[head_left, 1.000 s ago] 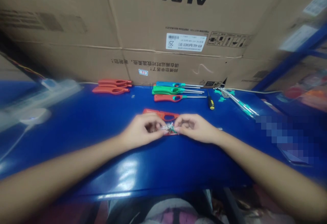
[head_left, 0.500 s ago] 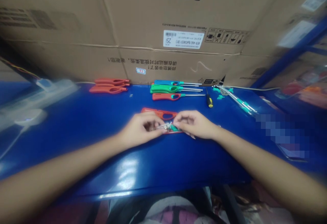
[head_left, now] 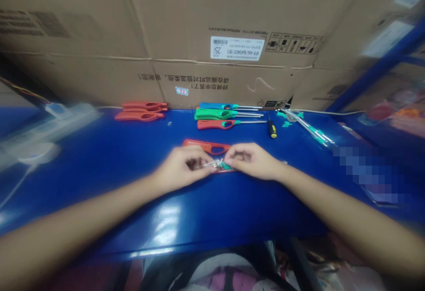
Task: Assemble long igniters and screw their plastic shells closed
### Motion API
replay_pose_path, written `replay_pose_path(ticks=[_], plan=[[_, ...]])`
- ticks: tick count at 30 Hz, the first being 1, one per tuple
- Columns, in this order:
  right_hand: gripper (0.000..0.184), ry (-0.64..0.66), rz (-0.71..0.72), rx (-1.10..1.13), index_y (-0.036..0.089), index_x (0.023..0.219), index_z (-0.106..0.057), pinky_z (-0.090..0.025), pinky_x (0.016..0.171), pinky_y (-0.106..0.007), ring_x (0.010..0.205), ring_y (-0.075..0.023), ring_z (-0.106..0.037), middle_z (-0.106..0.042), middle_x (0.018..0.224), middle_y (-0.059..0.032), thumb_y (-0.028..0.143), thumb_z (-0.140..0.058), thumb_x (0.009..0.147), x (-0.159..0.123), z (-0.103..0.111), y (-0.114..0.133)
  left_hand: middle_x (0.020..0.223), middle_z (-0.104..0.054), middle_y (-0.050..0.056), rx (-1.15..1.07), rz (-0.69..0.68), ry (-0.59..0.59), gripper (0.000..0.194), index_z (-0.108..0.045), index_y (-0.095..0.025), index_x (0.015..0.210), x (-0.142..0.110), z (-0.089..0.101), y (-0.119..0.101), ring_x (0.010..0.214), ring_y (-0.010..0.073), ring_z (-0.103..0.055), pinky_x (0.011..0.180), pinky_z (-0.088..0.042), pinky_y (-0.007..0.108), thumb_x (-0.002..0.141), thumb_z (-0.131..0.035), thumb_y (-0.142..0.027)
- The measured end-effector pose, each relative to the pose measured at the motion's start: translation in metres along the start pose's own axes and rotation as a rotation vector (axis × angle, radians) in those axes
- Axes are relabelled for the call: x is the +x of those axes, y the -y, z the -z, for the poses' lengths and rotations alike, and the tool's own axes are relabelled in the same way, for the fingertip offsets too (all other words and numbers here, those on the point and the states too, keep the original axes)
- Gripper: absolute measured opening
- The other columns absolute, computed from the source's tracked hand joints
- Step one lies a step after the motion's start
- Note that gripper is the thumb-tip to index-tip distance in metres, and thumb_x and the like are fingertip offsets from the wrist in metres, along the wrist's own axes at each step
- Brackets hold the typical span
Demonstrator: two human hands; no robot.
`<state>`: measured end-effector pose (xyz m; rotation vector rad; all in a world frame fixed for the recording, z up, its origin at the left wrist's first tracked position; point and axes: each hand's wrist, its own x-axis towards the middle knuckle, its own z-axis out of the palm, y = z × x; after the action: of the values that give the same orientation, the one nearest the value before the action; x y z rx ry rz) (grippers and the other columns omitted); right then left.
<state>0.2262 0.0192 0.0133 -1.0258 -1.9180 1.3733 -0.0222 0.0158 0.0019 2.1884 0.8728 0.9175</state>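
Note:
My left hand [head_left: 184, 166] is closed, its thumb and fingers pinching a clear fuel tank [head_left: 210, 164] with a metal fitting at its right end. My right hand [head_left: 257, 162] is closed too, with its fingertips on a green trigger piece [head_left: 226, 166] beside that fitting. Below these parts, mostly covered by my hands, lies a red lighter casing half [head_left: 227, 171]. Just beyond my fingers rests another red casing half [head_left: 199, 144] with an oval finger opening. Whether the tank sits inside the lower casing I cannot tell.
Behind lie assembled stick lighters [head_left: 215, 125], red casings [head_left: 139, 116] at left and a black-yellow screwdriver [head_left: 272, 129]. Metal tubes with green parts [head_left: 312, 129] are at right. A power strip [head_left: 73, 122] and white round device [head_left: 39, 153] stand left; a cardboard box [head_left: 186, 69] backs the blue table.
The camera view has shifted slightly. My hands stay at the same parts, with only a very small movement of the right fingers.

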Motion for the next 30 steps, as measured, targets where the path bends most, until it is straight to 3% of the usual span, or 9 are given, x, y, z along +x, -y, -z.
replay_pose_path(ticks=[20, 26, 30], plan=[[0.027, -0.048, -0.038, 0.003, 0.013, 0.087, -0.074, -0.052, 0.065, -0.028, 0.071, -0.0151, -0.066, -0.075, 0.084, -0.0080, 0.040, -0.072, 0.082, -0.0019, -0.0058, -0.0007, 0.074, -0.072, 0.003, 0.011, -0.022, 0.013, 0.014, -0.080, -0.016, 0.093, -0.0007, -0.0012, -0.0011, 0.055, 0.0083, -0.052, 0.051, -0.040, 0.019, 0.086, -0.076, -0.028], [0.032, -0.062, -0.093, 0.071, 0.012, 0.086, -0.072, -0.038, 0.043, -0.020, 0.048, -0.0070, -0.051, -0.069, 0.069, -0.0025, 0.044, -0.076, 0.079, -0.0011, -0.0091, 0.0043, 0.076, -0.073, 0.003, 0.033, -0.043, -0.008, 0.015, -0.081, -0.017, 0.097, 0.0001, -0.0019, -0.0014, 0.056, 0.0084, -0.055, 0.053, -0.042, 0.019, 0.087, -0.076, -0.027], [0.034, -0.071, -0.097, 0.089, 0.013, 0.084, -0.069, -0.034, 0.038, -0.018, 0.042, -0.0048, -0.046, -0.063, 0.061, 0.0015, 0.045, -0.077, 0.078, -0.0003, -0.0097, 0.0057, 0.076, -0.074, 0.003, 0.037, -0.035, -0.041, 0.015, -0.081, -0.017, 0.095, 0.0000, -0.0021, -0.0015, 0.057, 0.0089, -0.057, 0.054, -0.044, 0.019, 0.086, -0.077, -0.029]])
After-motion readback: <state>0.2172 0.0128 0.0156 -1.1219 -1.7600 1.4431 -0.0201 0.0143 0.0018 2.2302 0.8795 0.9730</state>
